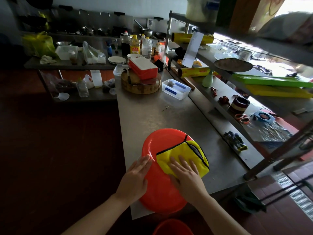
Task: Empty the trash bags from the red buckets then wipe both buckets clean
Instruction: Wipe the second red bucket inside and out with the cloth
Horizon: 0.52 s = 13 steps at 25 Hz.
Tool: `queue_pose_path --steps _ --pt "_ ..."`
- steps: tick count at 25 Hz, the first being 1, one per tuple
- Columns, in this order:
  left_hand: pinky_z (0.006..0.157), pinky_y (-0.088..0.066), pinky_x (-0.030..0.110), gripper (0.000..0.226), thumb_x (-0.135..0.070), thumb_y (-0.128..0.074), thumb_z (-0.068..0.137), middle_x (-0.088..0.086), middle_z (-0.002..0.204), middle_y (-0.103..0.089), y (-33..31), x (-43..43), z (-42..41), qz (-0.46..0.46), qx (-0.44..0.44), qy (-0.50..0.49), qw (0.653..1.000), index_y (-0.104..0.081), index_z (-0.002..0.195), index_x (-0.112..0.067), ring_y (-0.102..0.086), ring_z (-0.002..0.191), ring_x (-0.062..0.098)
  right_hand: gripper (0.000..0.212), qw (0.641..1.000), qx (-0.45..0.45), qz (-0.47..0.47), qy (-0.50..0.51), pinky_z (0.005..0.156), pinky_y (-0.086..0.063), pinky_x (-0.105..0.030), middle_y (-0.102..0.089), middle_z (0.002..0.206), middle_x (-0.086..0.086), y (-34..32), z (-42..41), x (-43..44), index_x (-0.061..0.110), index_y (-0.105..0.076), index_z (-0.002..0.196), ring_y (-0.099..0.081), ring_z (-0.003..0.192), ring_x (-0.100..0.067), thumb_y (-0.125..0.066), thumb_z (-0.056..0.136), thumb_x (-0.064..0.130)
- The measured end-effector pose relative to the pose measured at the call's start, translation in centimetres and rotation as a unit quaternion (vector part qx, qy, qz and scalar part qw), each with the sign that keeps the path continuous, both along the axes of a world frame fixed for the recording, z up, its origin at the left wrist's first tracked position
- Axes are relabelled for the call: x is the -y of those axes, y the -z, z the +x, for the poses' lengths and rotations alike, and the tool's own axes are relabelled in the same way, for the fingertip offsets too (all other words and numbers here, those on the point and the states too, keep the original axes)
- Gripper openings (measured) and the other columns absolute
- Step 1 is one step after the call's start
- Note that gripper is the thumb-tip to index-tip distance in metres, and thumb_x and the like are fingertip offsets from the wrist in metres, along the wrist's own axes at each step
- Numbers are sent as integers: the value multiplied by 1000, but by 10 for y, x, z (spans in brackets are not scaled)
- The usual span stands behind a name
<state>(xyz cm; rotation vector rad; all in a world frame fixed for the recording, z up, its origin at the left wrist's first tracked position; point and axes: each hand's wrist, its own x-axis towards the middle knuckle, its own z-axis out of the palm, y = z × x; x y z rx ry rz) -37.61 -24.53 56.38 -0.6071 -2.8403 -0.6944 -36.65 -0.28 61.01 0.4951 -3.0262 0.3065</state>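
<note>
— What is the left hand (135, 178) doing?
— It lies flat, fingers straight, on the side of the bucket (160, 145).
— And where is the bucket?
— Tipped over on the near end of the counter (152, 112), hanging over its edge. A second bucket (171, 227) shows below, at the bottom of the view.
— The right hand (184, 177)?
— Also flat, fingers spread, pressing a yellow cloth (186, 153) onto the bucket.
</note>
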Motion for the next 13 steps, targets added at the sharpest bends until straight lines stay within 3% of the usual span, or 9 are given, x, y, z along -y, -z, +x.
queue_pose_path --steps 5,7,10,13 --pt "124 -3 27 78 -18 -46 85 -7 165 -15 2 -2 -2 3 -3 3 1000 -20 158 -21 -13 153 10 59 997 62 48 -10 122 7 -54 3 165 23 -4 -28 30 53 -11 155 14 154 -22 -6 98 69" --pt "125 -4 30 77 -18 -46 87 -8 165 -12 5 -2 -3 6 7 2 1000 -18 158 -23 -11 153 10 56 995 93 43 15 119 10 -60 7 166 19 -6 -51 49 53 -6 155 18 153 -28 -12 100 66" --pt "125 3 31 79 -22 -45 93 -13 166 4 7 -2 -3 -11 16 -6 1000 -1 159 -32 4 153 7 56 988 132 41 63 115 10 -68 8 168 13 -11 -90 75 52 -7 155 17 153 -35 -24 102 59" --pt "125 4 31 78 -25 -44 93 -11 165 -2 5 -1 -3 -25 5 -12 1000 -4 159 -31 0 153 8 58 985 144 46 82 114 8 -71 8 169 12 -16 -112 85 51 -7 156 17 153 -37 -28 102 58"
